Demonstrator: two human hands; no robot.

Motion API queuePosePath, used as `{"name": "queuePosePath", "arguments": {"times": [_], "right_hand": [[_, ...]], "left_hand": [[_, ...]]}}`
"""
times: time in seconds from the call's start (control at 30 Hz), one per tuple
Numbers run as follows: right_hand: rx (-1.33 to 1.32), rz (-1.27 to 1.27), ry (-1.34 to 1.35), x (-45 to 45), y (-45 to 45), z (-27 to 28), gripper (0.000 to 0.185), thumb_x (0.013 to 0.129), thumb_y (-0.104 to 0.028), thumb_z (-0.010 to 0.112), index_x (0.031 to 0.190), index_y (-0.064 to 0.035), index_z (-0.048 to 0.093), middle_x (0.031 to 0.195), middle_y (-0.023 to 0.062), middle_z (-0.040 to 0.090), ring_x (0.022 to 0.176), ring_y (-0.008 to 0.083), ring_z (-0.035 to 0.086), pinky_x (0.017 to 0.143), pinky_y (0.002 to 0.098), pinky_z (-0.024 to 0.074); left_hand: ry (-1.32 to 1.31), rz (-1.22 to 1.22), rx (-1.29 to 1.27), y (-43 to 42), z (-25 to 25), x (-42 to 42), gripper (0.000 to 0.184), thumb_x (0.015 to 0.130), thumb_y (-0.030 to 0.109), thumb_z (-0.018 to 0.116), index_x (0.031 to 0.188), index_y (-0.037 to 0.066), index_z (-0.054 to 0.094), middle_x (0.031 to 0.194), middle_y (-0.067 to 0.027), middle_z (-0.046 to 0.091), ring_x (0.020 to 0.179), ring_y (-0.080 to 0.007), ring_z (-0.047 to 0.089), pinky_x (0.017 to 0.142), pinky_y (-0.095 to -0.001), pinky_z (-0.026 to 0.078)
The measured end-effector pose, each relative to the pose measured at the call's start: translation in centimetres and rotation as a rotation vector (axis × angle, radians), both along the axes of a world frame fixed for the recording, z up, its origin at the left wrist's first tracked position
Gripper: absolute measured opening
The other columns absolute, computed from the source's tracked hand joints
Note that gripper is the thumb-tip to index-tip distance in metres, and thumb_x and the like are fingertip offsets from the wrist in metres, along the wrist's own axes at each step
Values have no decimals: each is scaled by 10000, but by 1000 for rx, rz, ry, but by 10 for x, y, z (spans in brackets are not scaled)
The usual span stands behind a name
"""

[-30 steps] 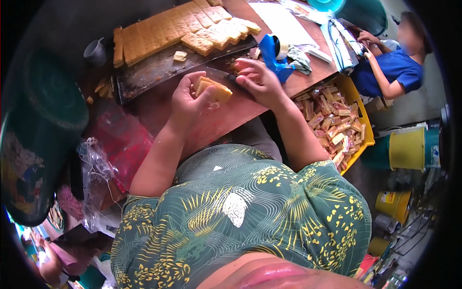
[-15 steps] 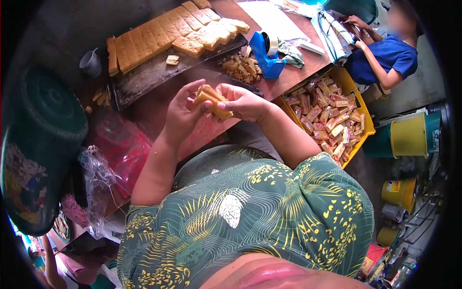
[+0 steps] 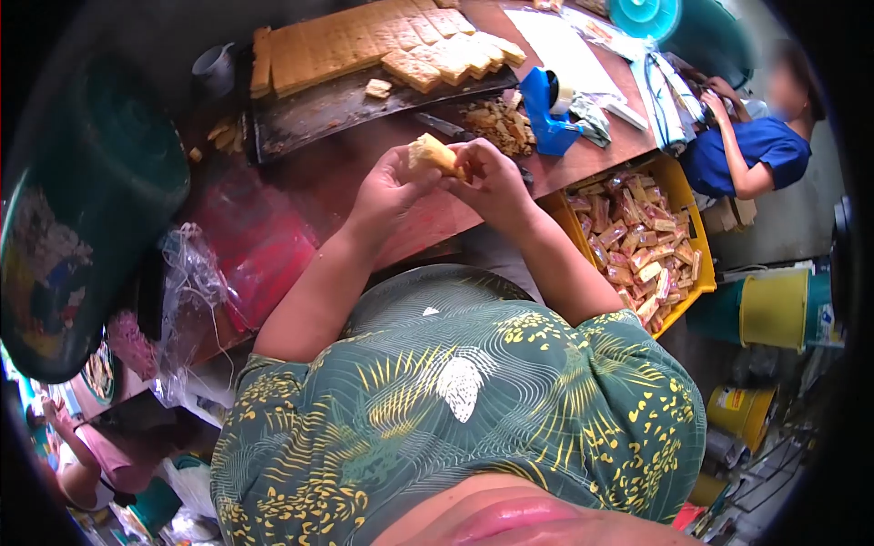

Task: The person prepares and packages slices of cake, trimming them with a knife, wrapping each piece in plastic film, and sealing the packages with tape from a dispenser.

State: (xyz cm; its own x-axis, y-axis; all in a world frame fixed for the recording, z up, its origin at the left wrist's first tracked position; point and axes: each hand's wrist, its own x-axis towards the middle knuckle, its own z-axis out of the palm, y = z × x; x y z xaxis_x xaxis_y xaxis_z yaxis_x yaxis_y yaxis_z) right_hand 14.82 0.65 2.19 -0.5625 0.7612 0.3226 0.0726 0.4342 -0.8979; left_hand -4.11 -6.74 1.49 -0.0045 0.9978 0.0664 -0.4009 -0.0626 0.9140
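Both hands hold a short golden cake slice (image 3: pixel 431 153) above the brown table. My left hand (image 3: pixel 397 184) closes its thumb and fingers around the left end, and the pale crumb shows at the top. On the right end, the fingers of my right hand (image 3: pixel 492 182) are curled, partly hiding it. Beyond the hands lies a dark baking tray (image 3: pixel 319 124) with rows of cut cake (image 3: pixel 350 41) and one loose chunk (image 3: pixel 378 88). A knife (image 3: pixel 441 124) rests near the tray beside a heap of cake scraps (image 3: pixel 496 126).
A blue tape dispenser (image 3: pixel 546 118) stands on the table (image 3: pixel 601 150). To the right, a yellow crate (image 3: pixel 703 255) holds many wrapped cake bars. Red plastic (image 3: pixel 264 246) and a green bin (image 3: pixel 82 218) are at left. A person in blue (image 3: pixel 751 155) works at the far right.
The camera view has shifted, so the surroundings appear further right. The cake slice has been turned between my hands, showing its pale crumb end upward. Both hands still grip it.
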Motion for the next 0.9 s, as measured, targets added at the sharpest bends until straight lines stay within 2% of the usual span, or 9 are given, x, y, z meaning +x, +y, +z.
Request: {"name": "queuePosePath", "arguments": {"times": [0.03,0.13,0.4,0.47,0.53,0.63,0.73,0.8,0.9], "right_hand": [[-2,19,-5,1,0,2,329,857,-63,851,1027,-50,570,1072,28,628,831,50,494,721,237,493],[-54,81,91,-1,1,-4,329,862,-76,854,1022,-47,568,1083,37,639,840,55,497,735,239,496],[-11,12,-62,-1,4,-10,360,855,-50,855,1069,-49,566,992,3,604,862,62,531,763,242,496],[-150,9,90,1,13,-20,371,852,-33,852,1084,-53,563,1006,0,600,882,66,548,790,244,500],[-203,20,205,5,21,-24,371,875,15,813,1108,-64,535,1048,8,607,956,64,585,841,235,506],[-433,152,281,-1,16,-24,357,896,-1,807,1109,-75,530,1025,-6,604,937,56,589,827,223,501],[-516,265,214,-23,3,-29,340,914,-24,796,1112,-84,526,1019,-27,576,924,58,576,808,232,503],[-367,260,78,-40,1,-34,333,924,-37,791,1116,-84,523,1024,-47,546,924,49,553,794,227,493],[-14,176,-303,-47,1,-12,403,864,-118,853,1115,-52,544,957,46,569,880,120,584,784,265,503]], "left_hand": [[-21,2,0,-1,1,1,429,984,148,744,1331,3,537,1235,-67,656,1111,-135,641,982,-317,539],[-38,-8,10,-5,5,-2,417,981,129,746,1325,8,544,1221,-72,667,1108,-143,649,966,-327,548],[-65,-13,-4,-9,-1,-21,470,1001,244,735,1361,10,543,1209,-82,676,1100,-157,656,973,-334,544],[634,441,121,3,-24,-59,399,954,313,773,1220,27,694,1150,-140,708,1039,-228,689,920,-342,553],[1014,577,-93,-11,-9,-86,378,961,276,759,1227,16,690,1204,-111,666,1053,-226,657,955,-332,533],[1675,608,-114,-32,-25,-95,399,898,290,789,1193,34,705,1241,-141,637,1145,-328,596,1010,-419,504],[1528,518,-112,-37,-31,-91,412,852,318,808,1165,70,711,1253,-133,616,1188,-385,532,1054,-470,462],[1550,550,-102,-38,-33,-89,382,850,306,808,1154,97,708,1233,-108,624,1149,-367,552,1037,-455,469],[1567,569,-115,-39,-33,-88,386,846,334,806,1159,129,716,1239,-84,630,1154,-345,564,1025,-462,477]]}}
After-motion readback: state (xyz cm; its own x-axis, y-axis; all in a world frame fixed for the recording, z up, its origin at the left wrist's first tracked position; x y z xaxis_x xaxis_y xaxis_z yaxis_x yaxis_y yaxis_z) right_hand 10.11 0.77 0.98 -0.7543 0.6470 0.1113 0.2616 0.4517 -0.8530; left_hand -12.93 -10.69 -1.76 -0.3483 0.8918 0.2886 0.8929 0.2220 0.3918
